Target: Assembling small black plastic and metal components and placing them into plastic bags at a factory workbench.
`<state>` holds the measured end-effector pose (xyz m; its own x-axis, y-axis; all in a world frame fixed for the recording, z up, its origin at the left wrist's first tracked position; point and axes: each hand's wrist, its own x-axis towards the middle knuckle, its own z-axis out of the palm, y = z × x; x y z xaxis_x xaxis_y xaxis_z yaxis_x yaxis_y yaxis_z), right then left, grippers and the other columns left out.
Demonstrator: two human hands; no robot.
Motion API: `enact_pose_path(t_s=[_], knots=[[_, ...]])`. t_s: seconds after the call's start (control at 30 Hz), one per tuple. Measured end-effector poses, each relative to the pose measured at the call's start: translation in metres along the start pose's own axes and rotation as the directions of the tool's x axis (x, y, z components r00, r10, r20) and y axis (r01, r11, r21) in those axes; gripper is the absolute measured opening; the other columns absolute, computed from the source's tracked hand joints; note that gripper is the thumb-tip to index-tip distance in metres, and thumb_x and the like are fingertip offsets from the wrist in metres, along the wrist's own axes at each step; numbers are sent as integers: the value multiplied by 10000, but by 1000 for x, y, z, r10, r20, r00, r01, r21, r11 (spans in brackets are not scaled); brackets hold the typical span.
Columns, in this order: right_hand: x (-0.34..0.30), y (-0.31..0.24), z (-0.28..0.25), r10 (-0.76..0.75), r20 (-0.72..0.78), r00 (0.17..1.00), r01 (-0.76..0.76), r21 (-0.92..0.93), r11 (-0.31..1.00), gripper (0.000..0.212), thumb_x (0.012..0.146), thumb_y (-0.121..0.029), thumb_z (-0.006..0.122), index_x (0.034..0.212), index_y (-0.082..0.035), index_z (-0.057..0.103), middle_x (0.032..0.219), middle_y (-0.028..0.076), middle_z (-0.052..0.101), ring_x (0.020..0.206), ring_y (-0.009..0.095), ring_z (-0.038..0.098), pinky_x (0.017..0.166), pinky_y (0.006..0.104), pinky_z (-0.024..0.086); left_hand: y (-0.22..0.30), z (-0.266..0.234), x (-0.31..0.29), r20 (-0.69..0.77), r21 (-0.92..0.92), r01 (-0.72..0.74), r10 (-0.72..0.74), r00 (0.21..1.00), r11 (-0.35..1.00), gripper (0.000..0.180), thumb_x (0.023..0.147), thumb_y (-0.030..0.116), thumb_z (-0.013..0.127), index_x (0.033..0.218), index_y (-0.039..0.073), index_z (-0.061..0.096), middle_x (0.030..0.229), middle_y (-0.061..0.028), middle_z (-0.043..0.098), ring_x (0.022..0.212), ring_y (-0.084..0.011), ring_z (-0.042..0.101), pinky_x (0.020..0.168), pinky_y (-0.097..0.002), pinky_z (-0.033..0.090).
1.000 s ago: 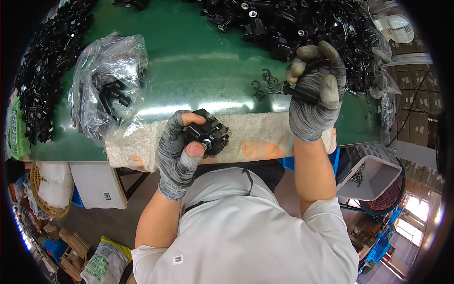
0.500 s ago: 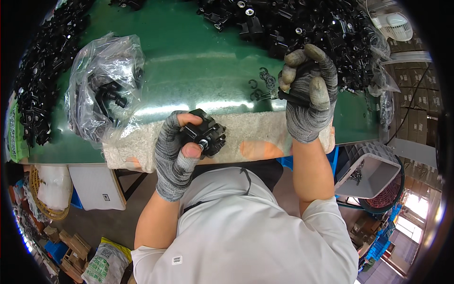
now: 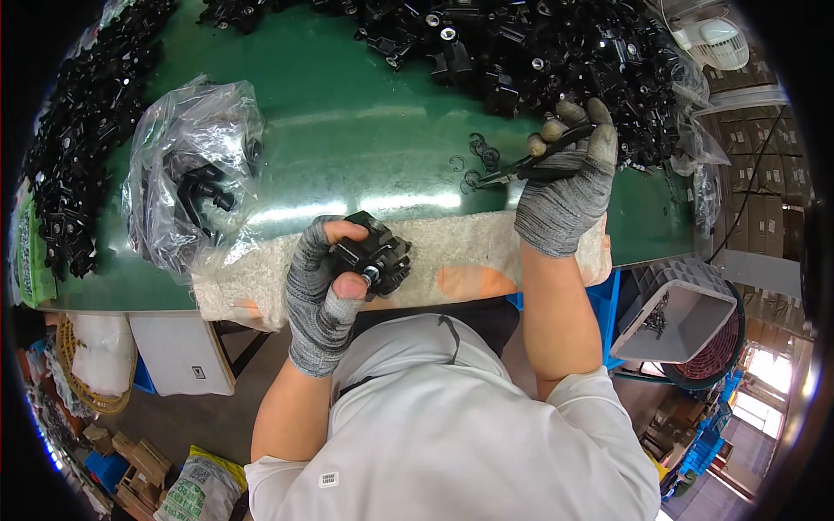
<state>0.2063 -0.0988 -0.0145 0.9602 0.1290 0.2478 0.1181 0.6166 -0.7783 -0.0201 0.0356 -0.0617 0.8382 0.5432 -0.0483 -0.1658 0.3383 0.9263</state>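
Gripped in my gloved left hand (image 3: 320, 300) is a black plastic clamp-like part (image 3: 375, 252) with a silver bolt, held above a pale cloth (image 3: 426, 247). My right hand (image 3: 569, 187), gloved too, has its fingers wrapped round dark-handled pliers (image 3: 526, 167). Their thin tips point left, at a small cluster of black C-shaped clips (image 3: 483, 154) lying on the green table (image 3: 347, 148). The tips reach the lowest clip; whether they grip it I cannot tell.
Black parts are heaped at the back right (image 3: 504, 52) and along the left (image 3: 78, 148). A clear plastic bag (image 3: 195, 165) with black parts lies left of my left hand. Below the table's right edge stands a grey bin (image 3: 678, 321), with a white fan (image 3: 721, 43) beyond the heap.
My right hand has turned and lowered the pliers, so their tips now angle down to the clips. The left hand keeps its hold on the black part, almost still.
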Motion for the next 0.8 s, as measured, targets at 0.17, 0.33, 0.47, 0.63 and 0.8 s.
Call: enact_pose_path(t_s=[0.17,0.33,0.47,0.63,0.8], knots=[[-11,2,16,-121,-30,992,117,-114,987,655,942,-332,719,1403,21,414,1080,111,609,825,106,590,649,227,537,2,1,1,12,-18,12,-12,1000,1000,735,771,575,821,1212,57,544,1180,-154,618,1031,-283,693,803,-319,599],[-8,5,18,-131,-94,987,126,-60,990,675,916,-295,756,1406,18,413,1086,105,608,826,101,594,635,219,538,8,10,3,-40,-11,31,-32,999,999,767,744,650,808,1144,29,604,1095,-86,610,982,-177,620,890,-320,513],[-9,7,19,-175,-65,982,170,-69,983,629,912,-239,746,1393,19,433,1080,108,605,808,106,591,634,225,540,1,2,2,11,6,-13,13,1000,1000,734,769,578,821,1211,60,548,1174,-150,611,1009,-254,694,716,-270,596],[-16,13,25,-223,19,975,223,-129,966,509,932,-149,665,1378,1,470,1072,111,607,795,109,589,658,244,525,1,0,1,7,40,-13,13,1000,999,741,766,583,820,1218,64,547,1168,-150,606,997,-247,695,680,-256,592],[-21,6,25,-210,94,973,224,-172,959,468,952,-137,622,1382,-10,489,1073,118,615,799,112,586,688,261,512,4,3,0,15,-11,9,-9,1000,1000,738,762,581,823,1216,66,552,1168,-142,603,977,-243,696,680,-259,592]])
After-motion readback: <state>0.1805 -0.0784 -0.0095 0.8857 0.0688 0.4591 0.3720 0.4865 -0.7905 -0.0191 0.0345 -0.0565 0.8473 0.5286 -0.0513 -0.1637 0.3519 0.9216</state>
